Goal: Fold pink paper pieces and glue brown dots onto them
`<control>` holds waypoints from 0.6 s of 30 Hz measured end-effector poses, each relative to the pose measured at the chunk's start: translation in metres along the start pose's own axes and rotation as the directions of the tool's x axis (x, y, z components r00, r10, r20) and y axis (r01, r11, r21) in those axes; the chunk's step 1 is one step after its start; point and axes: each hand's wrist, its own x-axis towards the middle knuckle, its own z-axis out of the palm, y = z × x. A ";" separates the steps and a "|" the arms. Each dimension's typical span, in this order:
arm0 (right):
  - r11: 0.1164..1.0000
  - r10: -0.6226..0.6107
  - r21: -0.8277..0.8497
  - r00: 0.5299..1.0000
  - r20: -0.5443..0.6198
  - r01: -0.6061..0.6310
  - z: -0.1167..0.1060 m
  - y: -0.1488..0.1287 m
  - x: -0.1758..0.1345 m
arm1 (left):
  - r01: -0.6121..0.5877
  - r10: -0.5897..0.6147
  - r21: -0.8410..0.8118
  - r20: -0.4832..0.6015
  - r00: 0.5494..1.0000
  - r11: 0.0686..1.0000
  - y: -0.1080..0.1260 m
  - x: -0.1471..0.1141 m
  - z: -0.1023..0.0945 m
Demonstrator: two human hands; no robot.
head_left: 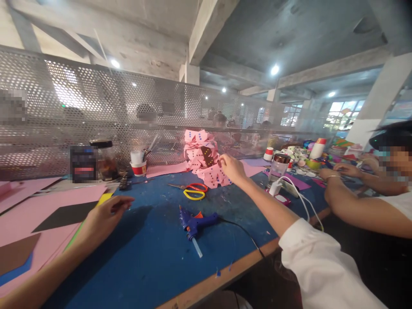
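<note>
A tall pile of pink sheet pieces [201, 156] with small coloured dots stands against the back screen, with one dark dotted piece [207, 155] among them. My right hand [232, 168] reaches to the pile's right side, its fingers bent and pinched at a pink piece; the fingertips are partly hidden. Over the left part of the table hovers my left hand [107, 213], fingers loosely bent and nothing visible in them. Between the hands lie scissors [195, 192] with red and yellow handles. Nearer to me rests a blue glue gun [195, 223] with a clear glue stick [197, 247] protruding.
Pink sheets [69, 204] and a black sheet [66, 216] lie at left. A dark-lidded jar [107, 161] and paper cup [138, 167] stand behind. To the right are a clear jar [278, 167], white cable [301, 195] and a co-worker's arms [341, 193]. The glue gun's cord [246, 234] crosses the table edge.
</note>
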 end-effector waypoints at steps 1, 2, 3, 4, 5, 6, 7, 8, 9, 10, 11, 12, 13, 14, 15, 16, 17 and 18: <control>0.999 -0.047 0.014 0.998 -0.028 0.048 0.000 -0.013 -0.011 | -0.018 0.019 -0.006 0.030 0.999 1.000 -0.003 0.000 0.001; 0.995 -0.095 0.028 0.994 -0.047 0.096 0.002 -0.025 -0.022 | -0.028 0.029 -0.007 0.053 0.998 1.000 -0.006 0.001 0.001; 0.989 -0.141 0.041 0.988 -0.059 0.144 0.006 -0.036 -0.034 | -0.034 0.034 -0.005 0.065 0.997 0.999 -0.009 0.001 0.002; 0.974 -0.212 0.060 0.974 -0.074 0.217 0.011 -0.046 -0.046 | -0.033 0.033 0.000 0.060 0.998 0.999 -0.011 0.001 0.002; 0.936 -0.329 0.088 0.935 -0.131 0.342 0.016 -0.054 -0.057 | -0.038 0.038 0.002 0.056 0.998 0.999 -0.013 0.002 0.003; 0.888 -0.424 0.112 0.888 -0.174 0.446 0.022 -0.059 -0.067 | -0.046 0.046 0.000 0.048 0.998 0.999 -0.015 0.002 0.003; 0.849 -0.481 0.130 0.850 -0.213 0.513 0.029 -0.062 -0.074 | -0.053 0.053 -0.001 0.038 0.998 0.999 -0.016 0.002 0.004; 0.815 -0.520 0.148 0.820 -0.241 0.561 0.035 -0.064 -0.080 | -0.057 0.057 -0.002 0.031 0.998 0.998 -0.016 0.002 0.004; 0.793 -0.544 0.155 0.799 -0.256 0.589 0.040 -0.065 -0.084 | -0.054 0.054 -0.001 0.025 0.998 0.999 -0.016 0.002 0.005; 0.777 -0.562 0.156 0.783 -0.267 0.610 0.044 -0.065 -0.086 | -0.042 0.042 0.006 0.018 0.999 0.999 -0.016 0.001 0.005; 0.760 -0.580 0.163 0.769 -0.268 0.629 0.047 -0.064 -0.087 | -0.025 0.025 0.017 0.010 1.000 1.000 -0.014 0.001 0.004; 0.745 -0.595 0.171 0.759 -0.265 0.644 0.049 -0.064 -0.087 | -0.010 0.010 0.029 0.002 1.000 1.000 -0.013 0.000 0.004; 0.733 -0.607 0.182 0.751 -0.262 0.656 0.050 -0.063 -0.087 | 0.001 0.000 0.036 -0.006 1.000 0.999 -0.010 -0.001 0.003; 0.721 -0.617 0.195 0.744 -0.257 0.665 0.050 -0.063 -0.087 | 0.006 -0.005 0.043 -0.013 1.000 0.999 -0.007 -0.002 0.003; 0.714 -0.620 0.206 0.741 -0.256 0.669 0.050 -0.064 -0.087 | -0.018 0.018 0.029 -0.014 1.000 0.999 -0.003 -0.004 0.002; 0.713 -0.617 0.216 0.743 -0.259 0.667 0.049 -0.065 -0.087 | -0.048 0.048 0.006 -0.015 0.999 0.999 0.001 -0.006 0.001; 0.704 -0.622 0.226 0.738 -0.262 0.673 0.047 -0.065 -0.087 | -0.057 0.057 0.003 -0.013 0.998 0.998 0.006 -0.007 0.000; 0.703 -0.612 0.234 0.739 -0.281 0.671 0.045 -0.066 -0.087 | -0.059 0.059 0.006 -0.010 0.998 0.998 0.010 -0.009 -0.001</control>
